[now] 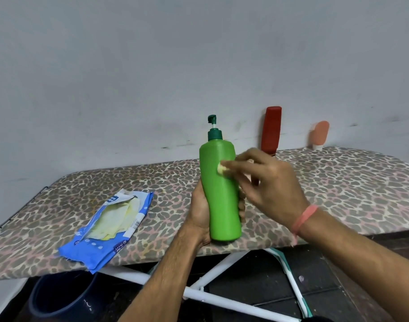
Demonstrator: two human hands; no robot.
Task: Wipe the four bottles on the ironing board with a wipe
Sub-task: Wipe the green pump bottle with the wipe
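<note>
Head view shows my left hand (200,212) wrapped around the lower body of the green pump bottle (220,189), holding it upright just above the near edge of the ironing board (338,189). My right hand (266,182) reaches in from the right, its fingers pinching a small bunched wipe (221,168) and pressing it against the upper front of the bottle; the hand is blurred, so I cannot say exactly how the fingers lie. At the back of the board, against the grey wall (152,66), a red bottle (271,130) stands on its cap, and further right a smaller peach bottle (319,134) does the same, well apart from my hands. Something dark red shows behind my right hand, possibly the fourth bottle, but I cannot tell. A torn-open blue wipe pack (105,231) lies on the left of the board, pale sheets showing inside. Below the board I see its white legs (222,296) and a dark bucket (59,298). My judgement: the wiping is under way on the green bottle, and nothing here tells me whether the others are already cleaned, so I would count at least the red and peach ones as possibly left.
</note>
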